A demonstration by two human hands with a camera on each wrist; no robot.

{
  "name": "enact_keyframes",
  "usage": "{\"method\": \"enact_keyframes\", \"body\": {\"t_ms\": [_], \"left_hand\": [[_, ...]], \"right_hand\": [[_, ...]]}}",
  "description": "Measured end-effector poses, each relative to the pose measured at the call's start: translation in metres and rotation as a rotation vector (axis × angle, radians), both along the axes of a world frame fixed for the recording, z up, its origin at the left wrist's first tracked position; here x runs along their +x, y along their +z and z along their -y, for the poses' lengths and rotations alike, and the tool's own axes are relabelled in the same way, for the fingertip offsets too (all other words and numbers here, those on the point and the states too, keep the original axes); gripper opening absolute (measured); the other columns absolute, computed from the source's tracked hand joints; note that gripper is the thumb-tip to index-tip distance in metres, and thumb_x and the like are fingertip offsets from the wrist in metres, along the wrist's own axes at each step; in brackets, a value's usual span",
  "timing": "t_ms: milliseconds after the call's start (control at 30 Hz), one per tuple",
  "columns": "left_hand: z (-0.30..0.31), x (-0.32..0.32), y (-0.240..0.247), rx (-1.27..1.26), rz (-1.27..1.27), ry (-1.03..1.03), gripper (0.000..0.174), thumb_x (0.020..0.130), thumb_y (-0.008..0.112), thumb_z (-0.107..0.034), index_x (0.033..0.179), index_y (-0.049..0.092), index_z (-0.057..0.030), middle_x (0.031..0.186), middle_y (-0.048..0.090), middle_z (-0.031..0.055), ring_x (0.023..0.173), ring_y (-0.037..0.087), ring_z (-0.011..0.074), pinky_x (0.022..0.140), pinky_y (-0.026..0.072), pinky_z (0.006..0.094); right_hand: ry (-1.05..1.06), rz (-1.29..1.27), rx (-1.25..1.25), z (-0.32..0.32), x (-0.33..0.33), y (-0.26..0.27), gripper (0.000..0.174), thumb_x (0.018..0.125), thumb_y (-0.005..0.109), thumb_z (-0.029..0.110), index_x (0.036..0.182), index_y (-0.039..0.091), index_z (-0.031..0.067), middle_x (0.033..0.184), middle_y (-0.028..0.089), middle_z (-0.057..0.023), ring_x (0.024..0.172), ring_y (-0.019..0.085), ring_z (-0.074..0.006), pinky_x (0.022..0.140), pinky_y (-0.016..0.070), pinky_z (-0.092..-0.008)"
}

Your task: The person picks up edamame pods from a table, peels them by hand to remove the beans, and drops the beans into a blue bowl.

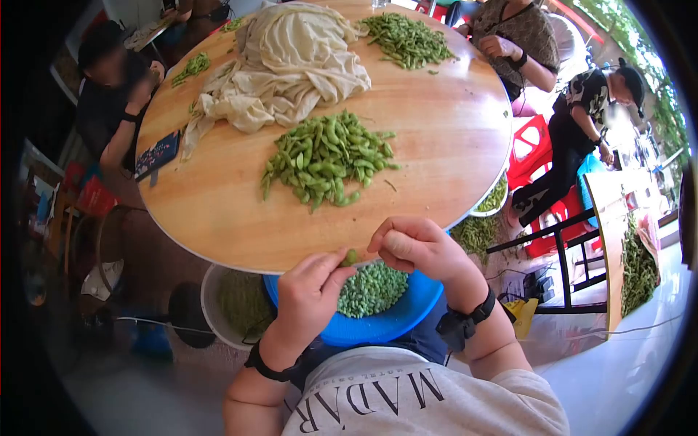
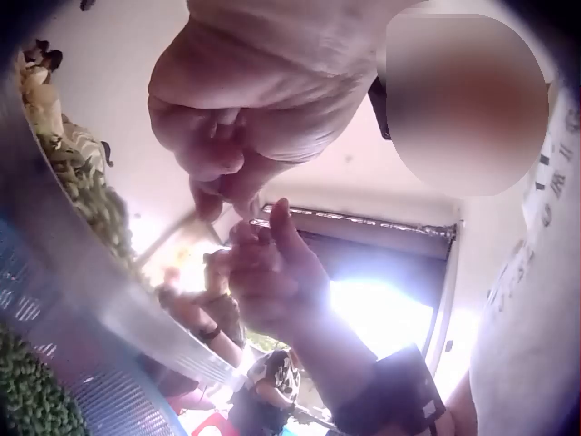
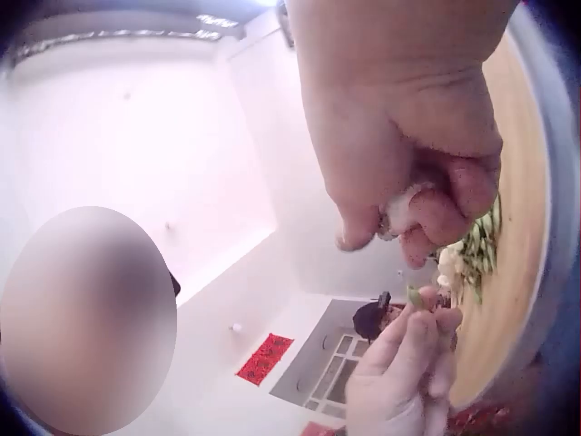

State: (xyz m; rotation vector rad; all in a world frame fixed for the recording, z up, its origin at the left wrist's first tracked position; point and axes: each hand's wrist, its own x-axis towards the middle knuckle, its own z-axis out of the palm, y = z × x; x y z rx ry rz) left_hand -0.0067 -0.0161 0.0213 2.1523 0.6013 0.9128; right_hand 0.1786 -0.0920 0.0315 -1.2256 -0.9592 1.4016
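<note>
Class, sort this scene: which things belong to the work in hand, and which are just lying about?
In use: left hand, pinching a green pod; right hand beside it; blue bowl; green contents; near pod pile.
Lying about: cream cloth; far pod pile; dark flat object.

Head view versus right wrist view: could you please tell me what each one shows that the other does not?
Only the head view: the cream cloth, the blue bowl of beans. Only the right wrist view: white walls, the right hand from beneath, fingers curled. Both: the wooden table, green pods, the left hand pinching a pod.
</note>
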Motion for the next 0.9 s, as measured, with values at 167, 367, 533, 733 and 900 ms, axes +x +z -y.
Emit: {"method": "enact_keyframes", "body": {"t_ms": [167, 367, 533, 733, 900], "left_hand": [[0.022, -0.003, -0.003, -0.072, -0.010, 0.007, 0.023, 0.071, 0.067, 0.002, 0.094, 0.062, 0.0042, 0.076, 0.062, 0.0128, 0.065, 0.061, 0.0180, 0.060, 0.0473, 0.0251], [0.032, -0.008, 0.002, 0.095, -0.108, -0.007, 0.020, 0.072, 0.065, 0.002, 0.092, 0.062, 0.0041, 0.072, 0.060, 0.0134, 0.062, 0.060, 0.0223, 0.055, 0.0465, 0.0281], [0.043, -0.009, -0.006, 0.080, -0.080, 0.029, 0.019, 0.075, 0.062, -0.001, 0.094, 0.060, 0.0014, 0.071, 0.058, 0.0133, 0.059, 0.057, 0.0267, 0.050, 0.0450, 0.0325], [0.060, -0.010, -0.030, -0.276, 0.073, 0.089, 0.011, 0.084, 0.054, -0.006, 0.094, 0.056, 0.0011, 0.071, 0.058, 0.0113, 0.063, 0.058, 0.0207, 0.055, 0.0448, 0.0312], [0.055, -0.006, -0.040, -0.696, 0.130, 0.075, 0.022, 0.092, 0.044, -0.021, 0.080, 0.052, -0.0042, 0.064, 0.048, -0.0015, 0.054, 0.039, 0.0038, 0.047, 0.0299, 0.0191]], "right_hand": [[0.037, -0.138, 0.042, 0.016, -0.029, -0.025, 0.035, 0.094, 0.041, 0.032, 0.083, 0.054, 0.0013, 0.058, 0.042, 0.0018, 0.047, 0.037, -0.0048, 0.042, 0.0306, -0.0198], [0.034, -0.114, 0.001, 0.023, -0.039, -0.016, 0.036, 0.094, 0.041, 0.033, 0.083, 0.053, 0.0013, 0.057, 0.042, 0.0018, 0.049, 0.038, -0.0050, 0.043, 0.0315, -0.0200], [-0.060, -0.114, -0.004, 0.029, -0.051, -0.023, 0.030, 0.093, 0.044, 0.028, 0.082, 0.053, 0.0015, 0.057, 0.042, 0.0033, 0.050, 0.038, -0.0041, 0.044, 0.0304, -0.0193], [-0.117, -0.039, 0.076, 0.034, -0.059, -0.030, 0.026, 0.092, 0.047, 0.021, 0.077, 0.053, 0.0007, 0.058, 0.046, 0.0012, 0.051, 0.041, -0.0059, 0.045, 0.0333, -0.0217], [-0.164, 0.337, 0.254, 0.035, -0.064, -0.040, 0.024, 0.089, 0.052, 0.016, 0.074, 0.053, -0.0019, 0.060, 0.052, -0.0058, 0.054, 0.047, -0.0104, 0.049, 0.0405, -0.0275]]}}
